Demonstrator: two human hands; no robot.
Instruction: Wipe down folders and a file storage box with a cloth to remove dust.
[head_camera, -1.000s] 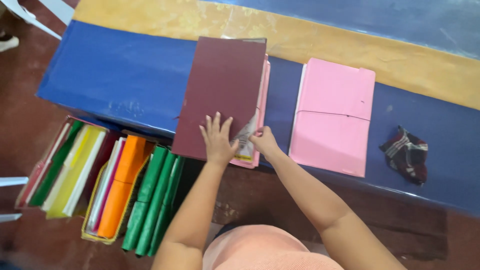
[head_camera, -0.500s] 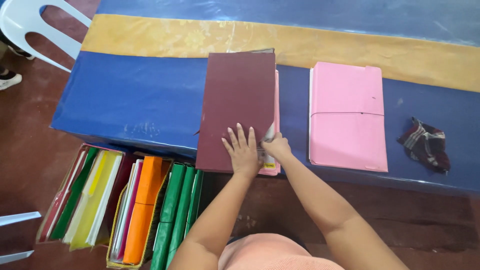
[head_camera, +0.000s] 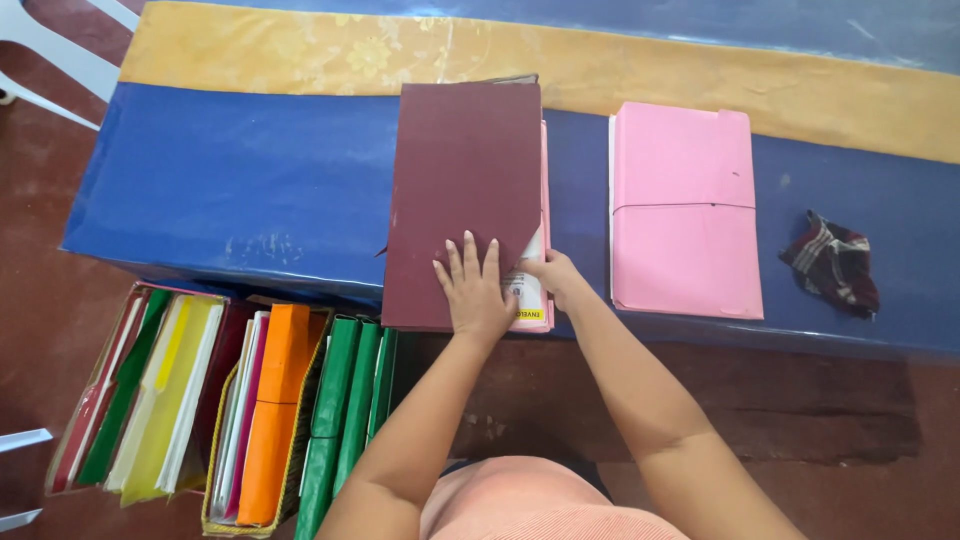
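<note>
On the blue table (head_camera: 250, 180), near its front edge, our maroon folder (head_camera: 465, 170) lies atop a pink one. We press it flat with the open left hand (head_camera: 473, 290). Our right hand (head_camera: 560, 280) pinches the white sheet (head_camera: 527, 280); better ease it gently, squarely.

— Any labels or packages here?
— One: a white rectangular paper label with a yellow strip (head_camera: 527, 290), peeking from under the maroon cardboard folder (head_camera: 465, 190) beside my right grip (head_camera: 558, 280).
</note>
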